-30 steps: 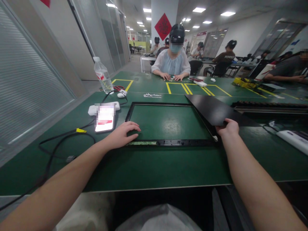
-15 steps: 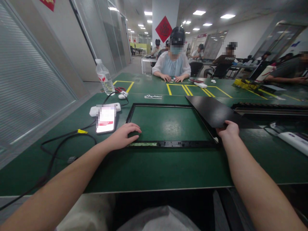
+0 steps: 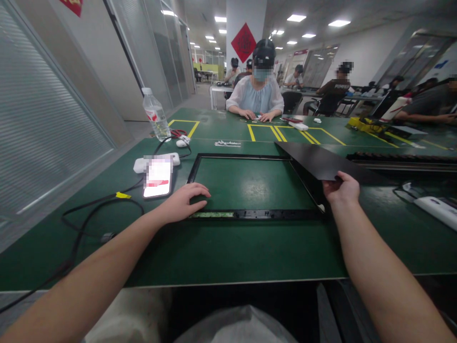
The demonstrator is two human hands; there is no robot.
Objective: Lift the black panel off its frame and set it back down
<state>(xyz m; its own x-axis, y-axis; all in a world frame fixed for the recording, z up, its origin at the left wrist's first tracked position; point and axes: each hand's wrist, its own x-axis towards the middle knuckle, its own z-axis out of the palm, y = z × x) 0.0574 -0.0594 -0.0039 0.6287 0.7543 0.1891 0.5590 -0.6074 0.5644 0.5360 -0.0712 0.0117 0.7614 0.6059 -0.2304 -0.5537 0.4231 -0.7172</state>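
A thin black rectangular frame lies flat on the green table, with a strip of green circuit board along its near edge. My left hand rests over the frame's near left corner, its fingers stretched out. At the right side, my right hand pinches the near edge of a flat black panel between thumb and fingers. The panel is tilted, its near edge raised off the table. Its far left corner meets or overlaps the frame's far right corner.
Left of the frame are a phone, a white power strip, black cables and a water bottle. Another power strip lies at the right, near a long dark bar. A co-worker sits opposite.
My right hand has raised the near edge of the black panel, and more dark space shows beneath it. My left hand and the frame have stayed in place.
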